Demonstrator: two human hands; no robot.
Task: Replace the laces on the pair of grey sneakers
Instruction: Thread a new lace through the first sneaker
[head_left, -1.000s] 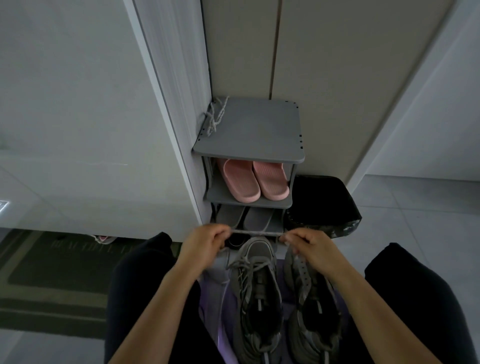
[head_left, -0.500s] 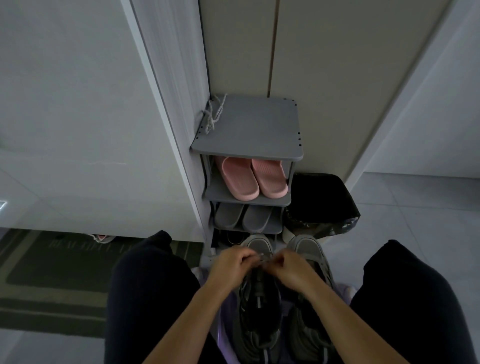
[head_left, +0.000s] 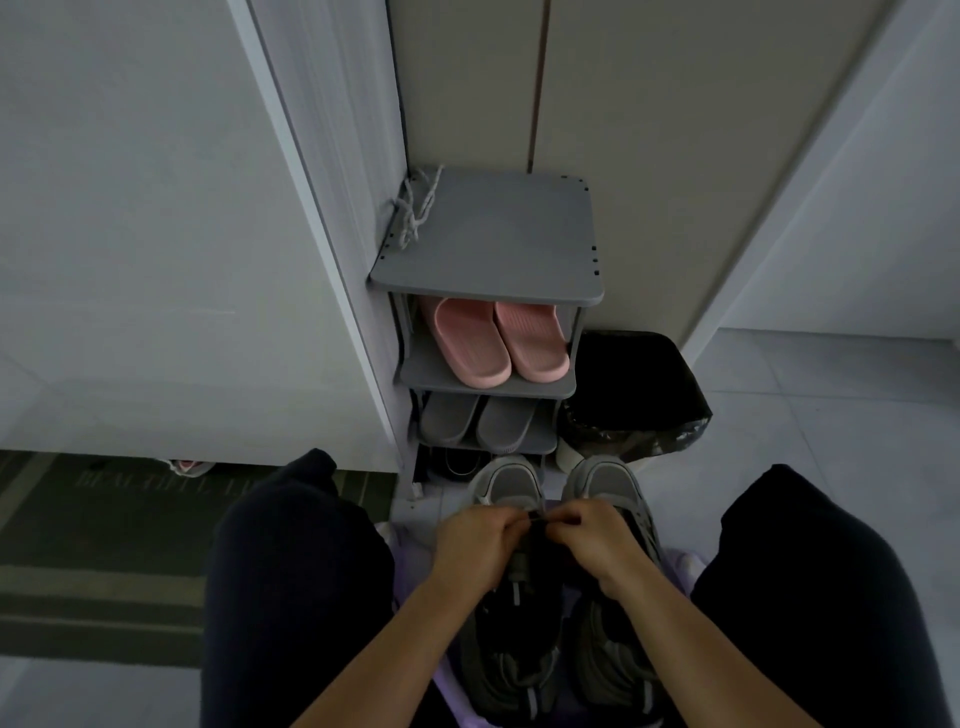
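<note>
Two grey sneakers stand side by side on the floor between my knees, toes pointing away: the left sneaker and the right sneaker. My left hand and my right hand meet over the left sneaker's front eyelets. Both pinch the thin grey lace between their fingertips. The hands hide most of the lace and the shoe's tongue. A loose bundle of pale laces lies on the top of the grey shoe rack, at its back left corner.
The rack holds pink slippers on its second shelf and grey slippers below. A bin with a black bag stands right of the rack. A dark doormat lies left. My dark-trousered knees flank the sneakers.
A second ago my hands were apart, stretching the lace taut above the sneakers. They have since come together and lowered onto the front of the left sneaker.
</note>
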